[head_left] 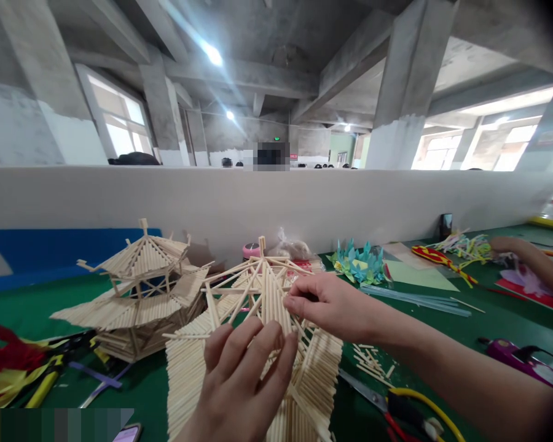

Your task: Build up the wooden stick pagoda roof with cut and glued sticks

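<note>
A roof-shaped model of thin wooden sticks stands in front of me on the green table. My left hand rests against its near side, fingers bent and pressed on the sticks, steadying it. My right hand reaches in from the right and pinches at a stick near the model's top; what it pinches is too small to make out. A finished two-tier stick pavilion stands to the left, apart from both hands.
Loose stick offcuts and scissors with yellow-black handles lie at right. A purple glue gun lies far right. Paper lotus flowers, coloured paper and another person's arm are at back right. A white partition wall runs behind.
</note>
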`<state>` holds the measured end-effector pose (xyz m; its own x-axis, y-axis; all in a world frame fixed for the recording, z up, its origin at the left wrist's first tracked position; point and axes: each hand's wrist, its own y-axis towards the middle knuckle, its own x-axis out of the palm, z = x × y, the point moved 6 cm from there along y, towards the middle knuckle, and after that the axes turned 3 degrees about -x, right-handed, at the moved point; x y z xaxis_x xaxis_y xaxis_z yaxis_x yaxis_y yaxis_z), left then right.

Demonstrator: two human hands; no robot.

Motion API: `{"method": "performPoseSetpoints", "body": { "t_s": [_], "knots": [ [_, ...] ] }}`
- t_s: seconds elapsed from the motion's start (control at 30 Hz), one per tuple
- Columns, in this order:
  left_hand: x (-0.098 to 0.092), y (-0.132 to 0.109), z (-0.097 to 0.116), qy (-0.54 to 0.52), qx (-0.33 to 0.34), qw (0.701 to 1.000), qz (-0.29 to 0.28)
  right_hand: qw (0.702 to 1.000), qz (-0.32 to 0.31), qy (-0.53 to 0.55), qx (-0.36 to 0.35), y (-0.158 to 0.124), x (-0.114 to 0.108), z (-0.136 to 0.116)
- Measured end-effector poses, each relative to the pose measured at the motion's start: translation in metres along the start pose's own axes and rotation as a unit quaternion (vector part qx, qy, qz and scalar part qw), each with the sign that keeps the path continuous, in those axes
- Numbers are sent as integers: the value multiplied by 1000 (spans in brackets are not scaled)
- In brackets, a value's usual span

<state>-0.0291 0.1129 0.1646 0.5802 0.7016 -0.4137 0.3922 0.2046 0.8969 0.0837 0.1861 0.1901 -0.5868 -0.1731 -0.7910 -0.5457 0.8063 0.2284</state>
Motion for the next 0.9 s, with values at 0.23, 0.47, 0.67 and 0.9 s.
{"method": "performPoseSetpoints", "body": {
  "t_s": [0.23, 0.47, 0.67, 0.9],
  "knots": [
    [-2, 2, 2, -6, 3, 1000, 12, 1000, 1, -3, 7, 0, 1, 1],
    [-1, 0, 0, -12, -19, 1000, 4, 1000, -5, 13, 11, 0, 0, 1],
    [-2, -1, 0, -3, -18, 1000, 16, 999, -12, 32, 6, 1, -1, 0],
    [-5, -3, 3, 10, -20, 1000, -3, 1000, -7, 28, 5, -1, 1, 1]
  ]
}}
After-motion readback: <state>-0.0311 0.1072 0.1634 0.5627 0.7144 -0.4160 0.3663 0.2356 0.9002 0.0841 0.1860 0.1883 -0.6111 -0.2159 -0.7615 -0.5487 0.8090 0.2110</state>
